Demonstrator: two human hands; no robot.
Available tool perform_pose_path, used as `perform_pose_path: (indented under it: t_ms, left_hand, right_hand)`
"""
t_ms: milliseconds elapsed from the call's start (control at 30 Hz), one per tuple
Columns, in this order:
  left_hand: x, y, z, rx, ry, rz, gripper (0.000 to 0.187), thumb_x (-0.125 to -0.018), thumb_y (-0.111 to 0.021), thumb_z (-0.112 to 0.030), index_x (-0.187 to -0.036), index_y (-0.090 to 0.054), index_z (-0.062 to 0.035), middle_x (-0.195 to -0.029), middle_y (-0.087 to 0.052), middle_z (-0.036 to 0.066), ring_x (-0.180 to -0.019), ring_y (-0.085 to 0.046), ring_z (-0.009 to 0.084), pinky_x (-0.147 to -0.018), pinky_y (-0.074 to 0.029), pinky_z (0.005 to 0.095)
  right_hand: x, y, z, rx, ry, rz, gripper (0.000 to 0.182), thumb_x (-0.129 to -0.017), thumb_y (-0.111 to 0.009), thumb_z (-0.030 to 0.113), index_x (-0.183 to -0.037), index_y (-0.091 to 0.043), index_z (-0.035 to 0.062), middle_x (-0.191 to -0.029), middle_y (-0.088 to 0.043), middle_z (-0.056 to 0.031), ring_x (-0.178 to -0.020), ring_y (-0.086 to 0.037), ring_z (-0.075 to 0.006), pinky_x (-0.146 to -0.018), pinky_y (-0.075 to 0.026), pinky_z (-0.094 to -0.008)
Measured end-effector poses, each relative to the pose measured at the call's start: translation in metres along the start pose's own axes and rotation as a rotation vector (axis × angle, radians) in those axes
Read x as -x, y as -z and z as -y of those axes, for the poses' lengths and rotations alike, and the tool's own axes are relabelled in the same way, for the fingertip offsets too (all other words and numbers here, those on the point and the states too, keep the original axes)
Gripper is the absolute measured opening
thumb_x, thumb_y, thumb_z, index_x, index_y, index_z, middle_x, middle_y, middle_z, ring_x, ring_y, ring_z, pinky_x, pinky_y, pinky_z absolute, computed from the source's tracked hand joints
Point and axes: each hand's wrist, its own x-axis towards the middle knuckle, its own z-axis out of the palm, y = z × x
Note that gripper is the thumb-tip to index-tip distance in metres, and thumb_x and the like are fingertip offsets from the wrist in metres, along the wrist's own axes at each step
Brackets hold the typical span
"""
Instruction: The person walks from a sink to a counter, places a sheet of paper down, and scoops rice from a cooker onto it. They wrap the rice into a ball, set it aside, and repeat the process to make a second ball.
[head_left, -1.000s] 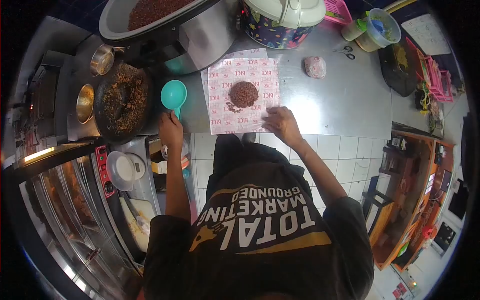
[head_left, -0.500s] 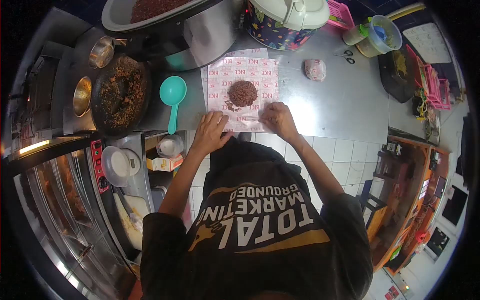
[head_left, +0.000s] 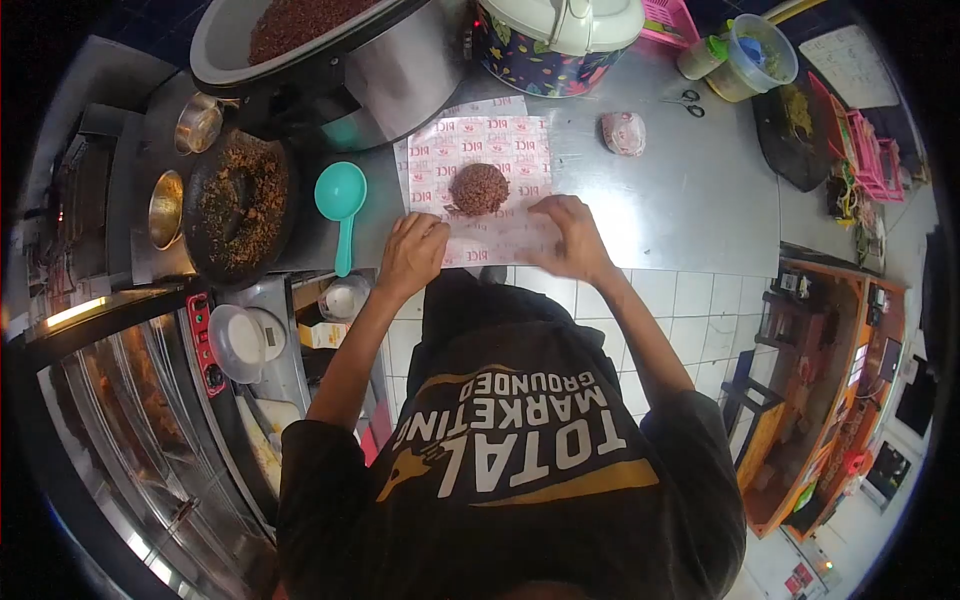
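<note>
The steel counter [head_left: 660, 200] is lying bare at three o'clock of the wrapper [head_left: 480, 150]; left hand [head_left: 412, 255] and right hand [head_left: 570, 235] are pinching its near edge, lifting it toward the rice mound [head_left: 478, 188].

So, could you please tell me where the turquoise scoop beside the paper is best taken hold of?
Probably by the handle of the turquoise scoop, coming from the counter's near edge. It lies flat with the round bowl pointing away and the slim handle toward the person. The left hand, resting on the printed paper, is nearest.

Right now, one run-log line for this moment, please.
left hand: on wrapper near edge | right hand: lifting wrapper edge | rice mound: centred on wrapper | scoop: lying beside
</note>
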Motion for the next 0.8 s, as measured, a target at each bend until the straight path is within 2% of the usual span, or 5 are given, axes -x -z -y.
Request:
perform_pose_path:
  t_ms: [100,167,400,700,800]
  left_hand:
    - [-0.003,0.009,0.001,0.048,0.004,-0.003,0.013,-0.081,-0.065,-0.005,-0.094,-0.066,-0.0035,-0.096,-0.061,0.009,-0.095,-0.059,0.0284,-0.084,-0.047,0.0423]
    - [-0.008,0.016,0.003,0.04,-0.024,0.013,0.016,-0.077,-0.069,-0.003,-0.094,-0.067,-0.0023,-0.096,-0.061,0.009,-0.095,-0.06,0.0293,-0.083,-0.047,0.0423]
    - [0.011,0.018,0.018,-0.023,-0.069,0.139,0.011,-0.078,-0.064,-0.004,-0.088,-0.069,-0.0037,-0.095,-0.062,0.008,-0.095,-0.059,0.0274,-0.086,-0.046,0.0417]
    - [0.005,0.024,0.017,0.026,0.015,0.106,0.01,-0.08,-0.069,-0.001,-0.089,-0.07,-0.0014,-0.096,-0.064,0.009,-0.094,-0.062,0.0289,-0.083,-0.049,0.0408]
    - [0.002,0.025,0.02,0.119,0.042,0.054,0.009,-0.081,-0.071,-0.001,-0.091,-0.07,-0.0001,-0.096,-0.066,0.01,-0.092,-0.063,0.0301,-0.081,-0.05,0.0407]
  right_hand:
    - [0.008,0.006,0.009,0.087,0.087,0.022,0.03,-0.077,-0.076,0.016,-0.105,-0.069,0.0072,-0.109,-0.067,-0.0102,-0.107,-0.06,-0.0323,-0.095,-0.046,-0.0429]
    - [0.014,-0.006,-0.013,0.076,0.058,0.05,0.027,-0.077,-0.076,0.014,-0.103,-0.07,0.0072,-0.107,-0.068,-0.0099,-0.106,-0.062,-0.0307,-0.095,-0.046,-0.0427]
    - [0.016,-0.004,-0.01,-0.018,0.079,0.086,0.015,-0.079,-0.076,0.009,-0.094,-0.075,0.0054,-0.101,-0.073,-0.0091,-0.099,-0.065,-0.0296,-0.092,-0.049,-0.0412]
    - [0.017,-0.003,-0.018,-0.431,-0.343,0.147,0.014,-0.086,-0.071,0.012,-0.096,-0.075,0.0022,-0.096,-0.073,-0.013,-0.093,-0.069,-0.028,-0.089,-0.052,-0.0385]
    - [0.008,-0.002,-0.018,-0.35,-0.232,0.087,0.015,-0.086,-0.07,0.013,-0.094,-0.074,0.0011,-0.093,-0.073,-0.014,-0.092,-0.069,-0.0273,-0.087,-0.053,-0.0361]
